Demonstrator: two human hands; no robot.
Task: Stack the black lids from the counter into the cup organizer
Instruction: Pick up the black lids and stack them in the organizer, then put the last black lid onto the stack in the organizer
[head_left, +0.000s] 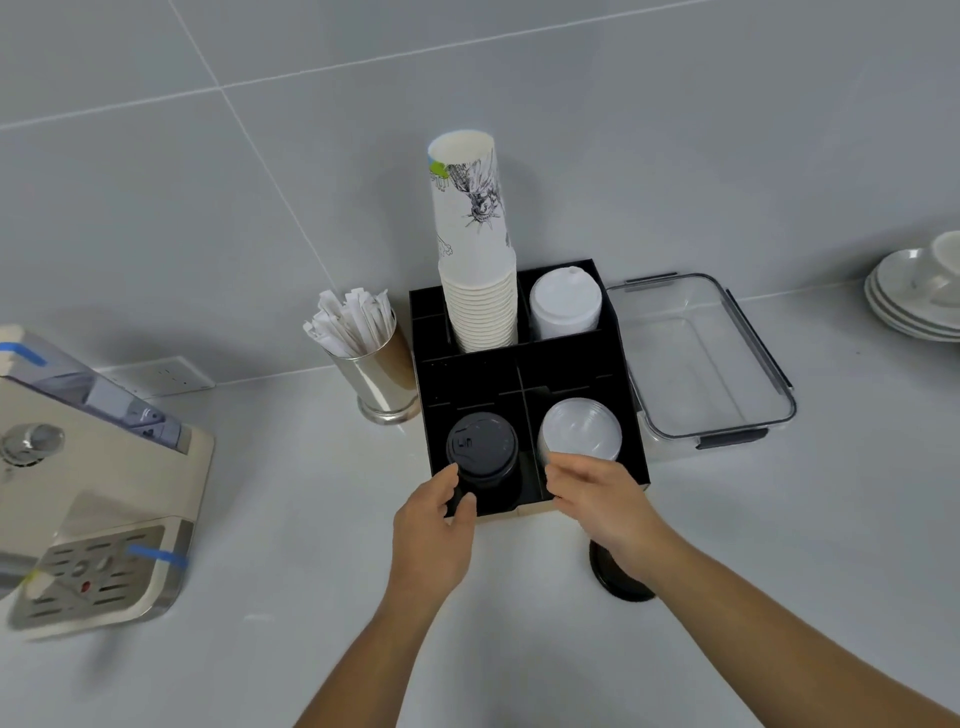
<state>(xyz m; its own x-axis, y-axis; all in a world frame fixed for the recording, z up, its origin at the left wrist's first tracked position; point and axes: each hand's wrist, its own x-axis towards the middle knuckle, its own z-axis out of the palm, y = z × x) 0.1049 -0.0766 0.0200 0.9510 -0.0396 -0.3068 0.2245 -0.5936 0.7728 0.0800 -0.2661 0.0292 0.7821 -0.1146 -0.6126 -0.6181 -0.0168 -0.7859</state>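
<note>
My left hand (434, 512) grips the stack of black lids (483, 457) in the cup organizer's (631, 415) front-left slot. My right hand (597, 499) rests open-fingered at the front-right slot; another black lid (618, 582) lies on the counter (311, 519) beneath that wrist.

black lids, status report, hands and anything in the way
Left hand on the black lid stack in the organizer, front left slot. Right hand open at the front edge. One black lid on the counter under the right wrist. Nothing blocking.
</note>
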